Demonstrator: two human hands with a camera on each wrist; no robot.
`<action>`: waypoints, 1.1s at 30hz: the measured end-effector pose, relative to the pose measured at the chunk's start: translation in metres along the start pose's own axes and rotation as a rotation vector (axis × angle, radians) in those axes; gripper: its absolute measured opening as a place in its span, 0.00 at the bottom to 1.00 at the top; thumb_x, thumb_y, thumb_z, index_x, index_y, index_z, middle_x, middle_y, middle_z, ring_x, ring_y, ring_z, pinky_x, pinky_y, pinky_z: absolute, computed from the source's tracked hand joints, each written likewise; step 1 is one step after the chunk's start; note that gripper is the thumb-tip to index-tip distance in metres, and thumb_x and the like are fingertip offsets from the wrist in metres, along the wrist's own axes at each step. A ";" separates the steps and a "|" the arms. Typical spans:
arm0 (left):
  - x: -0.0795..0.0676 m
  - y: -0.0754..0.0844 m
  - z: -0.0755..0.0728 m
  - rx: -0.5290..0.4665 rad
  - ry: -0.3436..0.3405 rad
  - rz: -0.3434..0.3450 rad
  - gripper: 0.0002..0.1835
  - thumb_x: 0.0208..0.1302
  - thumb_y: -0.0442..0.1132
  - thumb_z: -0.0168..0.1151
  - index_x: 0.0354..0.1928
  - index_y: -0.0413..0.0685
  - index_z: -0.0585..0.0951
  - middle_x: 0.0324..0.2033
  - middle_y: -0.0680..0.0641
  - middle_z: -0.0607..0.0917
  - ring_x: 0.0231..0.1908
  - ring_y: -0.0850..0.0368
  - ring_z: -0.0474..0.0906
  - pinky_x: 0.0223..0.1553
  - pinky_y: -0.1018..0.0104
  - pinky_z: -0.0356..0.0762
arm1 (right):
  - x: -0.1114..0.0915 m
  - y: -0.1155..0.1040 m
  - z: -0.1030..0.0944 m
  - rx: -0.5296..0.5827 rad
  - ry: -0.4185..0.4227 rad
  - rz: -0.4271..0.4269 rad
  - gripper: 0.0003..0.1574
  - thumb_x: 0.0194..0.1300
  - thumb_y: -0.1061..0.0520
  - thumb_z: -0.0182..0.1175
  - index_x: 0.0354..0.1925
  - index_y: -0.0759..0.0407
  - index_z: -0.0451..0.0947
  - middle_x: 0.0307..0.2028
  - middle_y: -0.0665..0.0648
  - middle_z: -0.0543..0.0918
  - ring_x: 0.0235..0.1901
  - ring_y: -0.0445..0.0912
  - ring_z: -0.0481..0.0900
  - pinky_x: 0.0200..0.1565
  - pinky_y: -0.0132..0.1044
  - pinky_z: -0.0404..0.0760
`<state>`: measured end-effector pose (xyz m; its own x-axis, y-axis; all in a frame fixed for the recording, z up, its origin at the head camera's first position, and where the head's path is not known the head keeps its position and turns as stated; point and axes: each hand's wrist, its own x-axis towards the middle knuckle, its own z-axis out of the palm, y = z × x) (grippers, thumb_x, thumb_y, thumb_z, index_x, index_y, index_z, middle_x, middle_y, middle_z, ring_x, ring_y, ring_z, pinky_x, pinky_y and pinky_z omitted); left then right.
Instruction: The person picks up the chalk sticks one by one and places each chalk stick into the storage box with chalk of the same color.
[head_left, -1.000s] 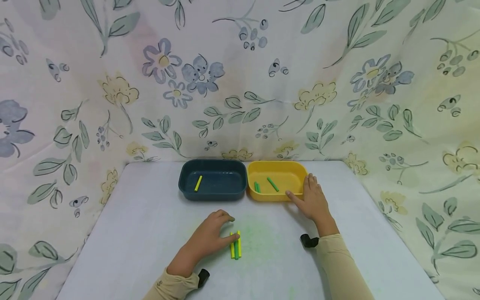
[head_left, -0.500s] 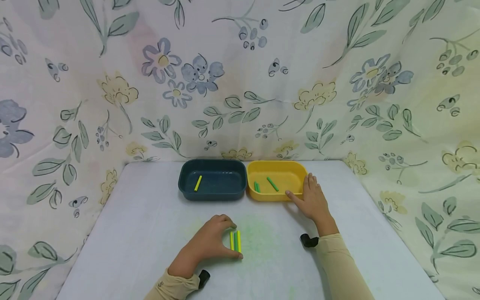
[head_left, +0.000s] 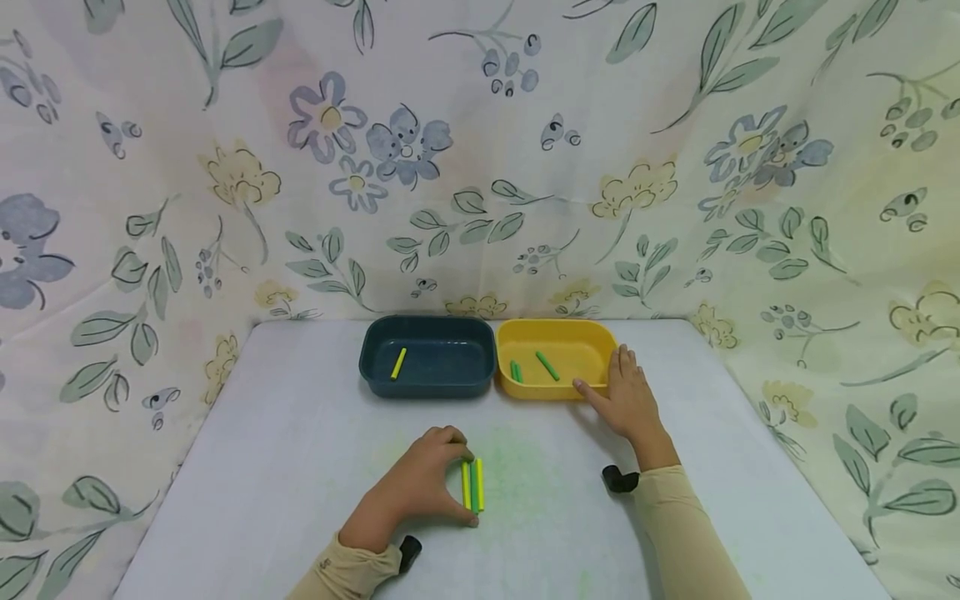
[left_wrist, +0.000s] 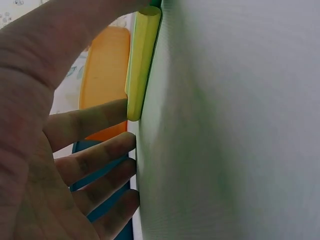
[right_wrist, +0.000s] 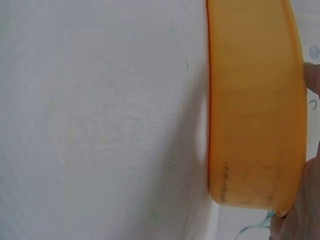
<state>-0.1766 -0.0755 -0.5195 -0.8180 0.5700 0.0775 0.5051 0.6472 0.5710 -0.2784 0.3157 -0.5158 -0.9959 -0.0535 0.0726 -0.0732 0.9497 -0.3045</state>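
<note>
Two yellow chalk sticks [head_left: 481, 485] and a green chalk stick [head_left: 474, 487] lie side by side on the white table. My left hand [head_left: 420, 479] spans the green stick lengthwise, index fingertip at its far end and thumb at its near end. In the left wrist view, the nearer yellow stick [left_wrist: 142, 65] partly hides the green one, while the other fingers spread loosely. My right hand [head_left: 632, 402] rests with straight fingers along the right side of the yellow tray [head_left: 551, 392], thumb on its front rim. Several green sticks [head_left: 547, 366] lie inside that tray.
Left of the yellow tray and close against it stands a dark blue tray [head_left: 427, 390], with one yellow chalk stick [head_left: 399, 363] inside. Behind both trays hangs a floral cloth [head_left: 480, 167]. Faint green smudges [head_left: 513, 467] mark the table.
My left hand has lowered around the chalk sticks; its thumb moved from over them to the green stick's near end, index at the far end. My right hand stays on the yellow tray.
</note>
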 end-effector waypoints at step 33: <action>0.003 0.000 0.000 -0.023 0.015 -0.008 0.42 0.44 0.68 0.84 0.57 0.52 0.87 0.56 0.54 0.81 0.58 0.56 0.74 0.64 0.50 0.79 | 0.003 0.002 0.000 0.011 0.007 0.001 0.77 0.72 0.15 0.43 0.83 0.74 0.33 0.84 0.73 0.36 0.84 0.69 0.36 0.83 0.65 0.42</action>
<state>-0.1794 -0.0737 -0.5188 -0.8263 0.5569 0.0846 0.4919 0.6403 0.5900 -0.2812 0.3170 -0.5165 -0.9956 -0.0508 0.0787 -0.0732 0.9461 -0.3154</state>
